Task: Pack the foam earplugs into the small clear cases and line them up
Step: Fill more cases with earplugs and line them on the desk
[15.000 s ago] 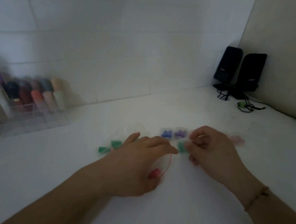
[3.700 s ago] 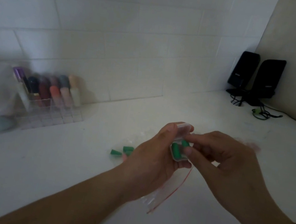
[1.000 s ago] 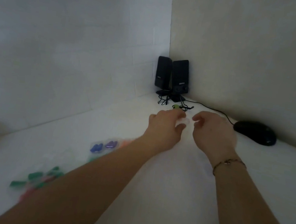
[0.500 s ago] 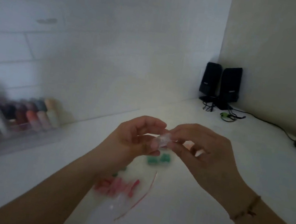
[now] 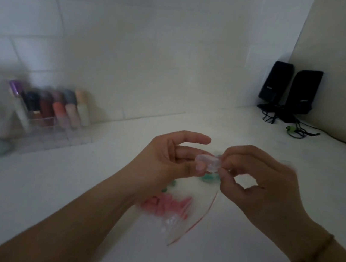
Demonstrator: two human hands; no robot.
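Your left hand (image 5: 170, 157) and your right hand (image 5: 256, 183) are raised above the white counter (image 5: 68, 193) and meet on one small clear case (image 5: 208, 163); the left thumb and curled fingers pinch its left end, with the index finger held out straight above it; the right thumb and forefinger pinch its right end, the remaining fingers curled beneath; both hands are therefore closed on the case. The case is held off the counter, between the two sets of fingertips; blur prevents me from stating whether its lid is shut or whether anything lies inside.

Directly below the grip, on the counter, lie green earplugs (image 5: 208, 177), partly hidden by your fingers; further below and to the left of the grip lies a cluster of pink earplugs (image 5: 165, 203), which appear to sit in a clear zip bag (image 5: 190, 218) with a red seal line; the bag runs from beneath the grip toward you.

Well to the left of the grip, against the tiled wall, stands a clear organiser (image 5: 55, 133) holding upright bottles with coloured caps (image 5: 59, 105); well to the right and beyond the grip, in the corner, stand two black speakers (image 5: 290, 92) with cables trailing on the counter; a thin bracelet (image 5: 315, 253) circles your right wrist.
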